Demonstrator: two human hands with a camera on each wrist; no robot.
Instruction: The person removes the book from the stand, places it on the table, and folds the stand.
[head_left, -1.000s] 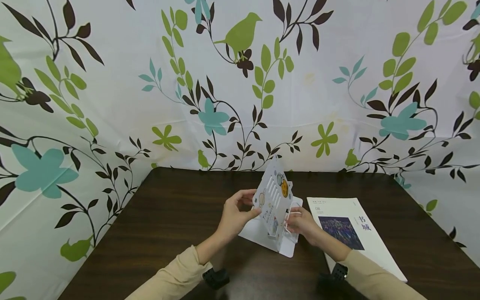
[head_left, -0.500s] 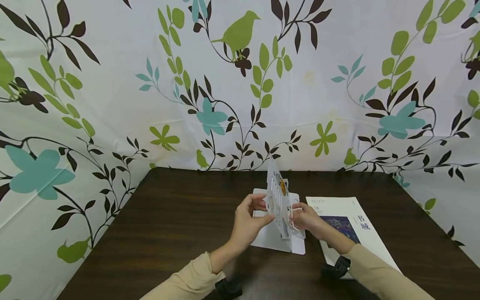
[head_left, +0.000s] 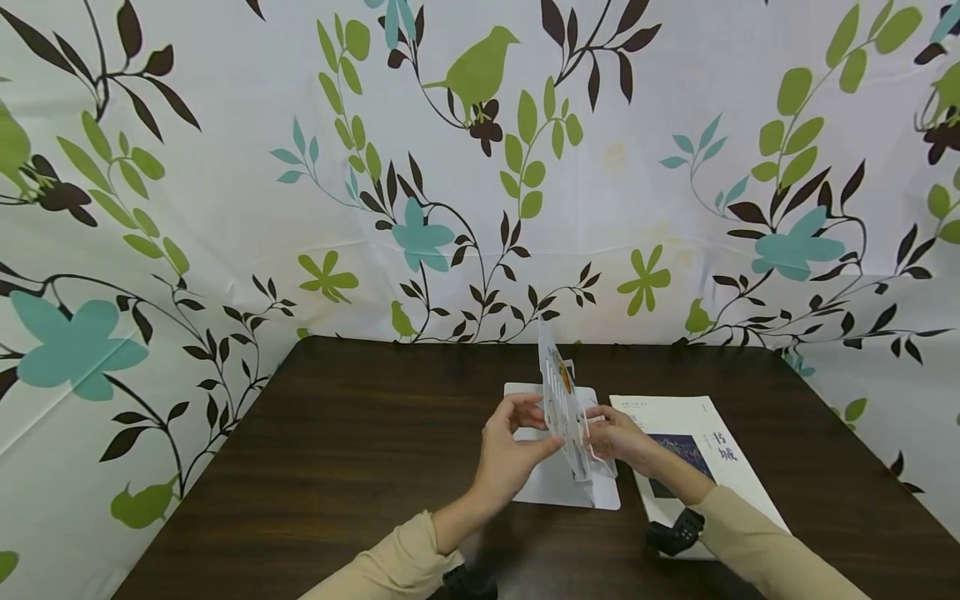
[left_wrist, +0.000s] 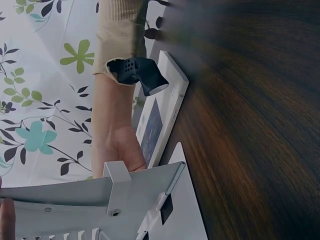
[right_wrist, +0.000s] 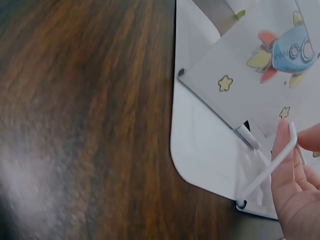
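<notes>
White stand point(head_left: 562, 404) swung nearly edge-on since a second ago, nudged toward the book point(head_left: 723, 467)

So the panel point(head_left: 552, 367) is pinched at its edge by the left hand point(head_left: 512, 446), and a wire leg point(right_wrist: 267, 172) is pinched by the right hand point(head_left: 617, 437). Base plate point(head_left: 555, 489) is parked on the table point(head_left: 360, 433), just beside the book. Looks like the angle's being set; next, the leg probably needs to be seated, panel kept steady.
</notes>
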